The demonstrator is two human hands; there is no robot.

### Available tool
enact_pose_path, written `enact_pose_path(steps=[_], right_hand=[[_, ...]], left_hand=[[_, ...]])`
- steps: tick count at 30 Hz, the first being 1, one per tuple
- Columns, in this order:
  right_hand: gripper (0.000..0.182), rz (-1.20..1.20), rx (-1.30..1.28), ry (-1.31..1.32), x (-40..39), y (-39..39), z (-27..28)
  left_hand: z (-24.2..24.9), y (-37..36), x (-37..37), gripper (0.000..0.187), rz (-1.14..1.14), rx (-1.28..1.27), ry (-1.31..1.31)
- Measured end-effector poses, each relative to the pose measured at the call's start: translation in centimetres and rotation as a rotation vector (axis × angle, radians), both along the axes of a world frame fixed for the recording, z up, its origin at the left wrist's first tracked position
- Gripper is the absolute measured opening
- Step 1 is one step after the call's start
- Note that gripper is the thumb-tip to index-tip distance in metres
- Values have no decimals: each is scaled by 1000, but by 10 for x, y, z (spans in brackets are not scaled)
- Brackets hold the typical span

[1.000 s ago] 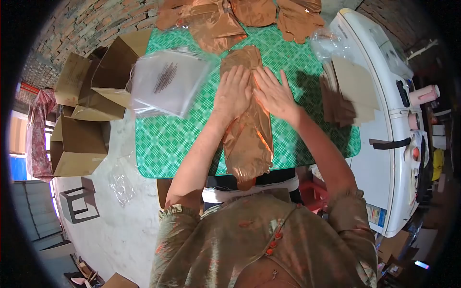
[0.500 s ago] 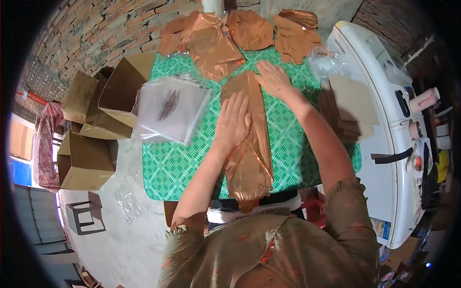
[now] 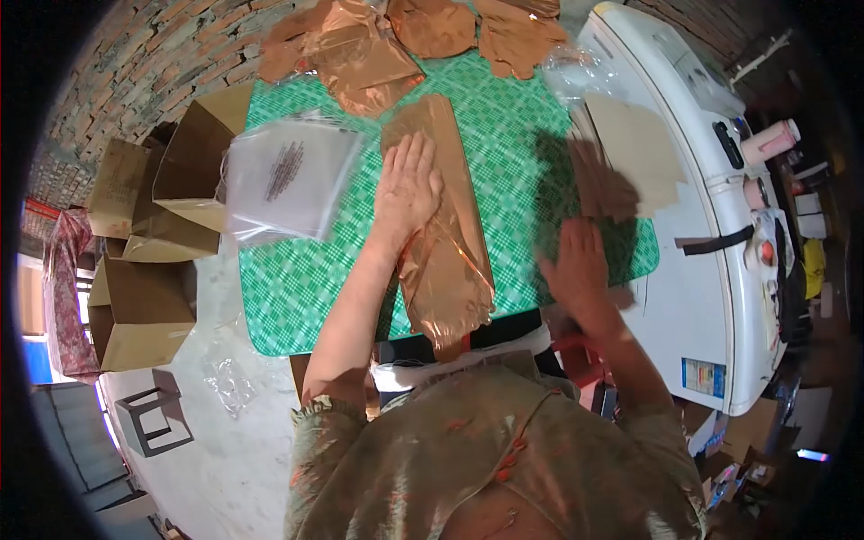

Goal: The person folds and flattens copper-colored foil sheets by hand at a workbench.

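Observation:
A long copper-coloured film packet [image 3: 450, 261] lies on the green checked tabletop [image 3: 297, 310], its near end reaching over the front edge. My left hand [image 3: 408, 184] rests flat on the packet's upper part, fingers stretched out and holding nothing. Over the right part of the table is my right hand [image 3: 576, 265], empty, its fingers extended and slightly blurred. A stack of clear printed plastic bags [image 3: 292, 180] lies to the left of the packet. More copper-coloured packets [image 3: 432, 27] lie along the table's far edge.
Open cardboard boxes [image 3: 144, 315] stand to the left. Beige flat sheets [image 3: 634, 148] lie at the right, beside a white appliance [image 3: 702, 297]. Crumpled clear plastic [image 3: 576, 72] is at the far right corner. A dark frame-like stand [image 3: 155, 414] is on the floor.
My right hand has left the packet's far end and moved right and toward my body. My left hand stays on the packet. The whole view has shifted somewhat.

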State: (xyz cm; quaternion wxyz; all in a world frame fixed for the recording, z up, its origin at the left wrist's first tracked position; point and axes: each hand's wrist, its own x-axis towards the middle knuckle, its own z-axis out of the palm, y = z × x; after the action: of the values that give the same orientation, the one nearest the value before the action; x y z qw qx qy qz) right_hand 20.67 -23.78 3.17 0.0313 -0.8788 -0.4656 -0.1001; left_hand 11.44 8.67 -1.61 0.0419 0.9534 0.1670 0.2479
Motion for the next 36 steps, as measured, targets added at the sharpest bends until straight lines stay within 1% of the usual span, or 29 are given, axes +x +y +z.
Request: enact_pose_path(steps=[1, 3, 4, 7, 8, 11, 13, 14, 15, 17, 20, 22, 23, 25, 26, 29, 31, 34, 36], right_hand=[[62, -48, -20, 75, -22, -20, 14], [48, -77, -265, 104, -63, -54, 51], [43, -92, -385, 118, -74, -63, 66], [33, -333, -428, 404, -78, -65, 94], [27, -218, -218, 265, -70, -79, 74], [20, 40, 131, -41, -34, -58, 51], [17, 211, 225, -233, -14, -36, 34], [16, 201, 174, -176, -15, -32, 31], [16, 189, 122, -120, -17, -28, 29], [22, -37, -200, 287, -34, -29, 39], [36, -13, -304, 458, -44, -17, 65], [47, 304, 15, 303, -42, -12, 29], [52, 458, 182, 216, -38, -9, 14], [56, 512, 173, 245, -42, 14, 18], [58, 535, 168, 258, -42, 25, 20], [68, 546, 213, 150, -17, 60, -3], [67, 500, 166, 119, 4, 78, -13], [64, 452, 95, 85, 25, 98, -22], [64, 472, 101, 85, 30, 103, -25]], left_hand=[[1, 0, 0, 54, 0, 9, 3], [3, 0, 0, 54, -3, 31, 11], [0, 1, 1, 55, -23, 32, -42], [-6, 3, 4, 55, -25, 32, -63], [-7, 4, 4, 54, -26, 38, -71], [-9, 7, 4, 52, -65, 54, -87], [-5, 4, 6, 50, -75, 59, -112], [-3, 4, 5, 50, -85, 63, -124], [-2, 5, 3, 50, -91, 66, -135], [-3, 6, 4, 49, -73, 87, -162], [-2, 4, 4, 49, -70, 84, -169], [4, 2, 3, 49, -72, 89, -176], [7, 1, 1, 51, -56, 50, -99], [11, 1, -1, 56, -24, -23, 50], [11, 1, -1, 56, -22, -23, 50], [9, 2, 1, 55, -17, -15, 51], [9, 1, 1, 55, -4, -3, 70], [3, 1, 0, 51, -62, 61, -154], [3, 1, -1, 52, -40, 15, -82]])
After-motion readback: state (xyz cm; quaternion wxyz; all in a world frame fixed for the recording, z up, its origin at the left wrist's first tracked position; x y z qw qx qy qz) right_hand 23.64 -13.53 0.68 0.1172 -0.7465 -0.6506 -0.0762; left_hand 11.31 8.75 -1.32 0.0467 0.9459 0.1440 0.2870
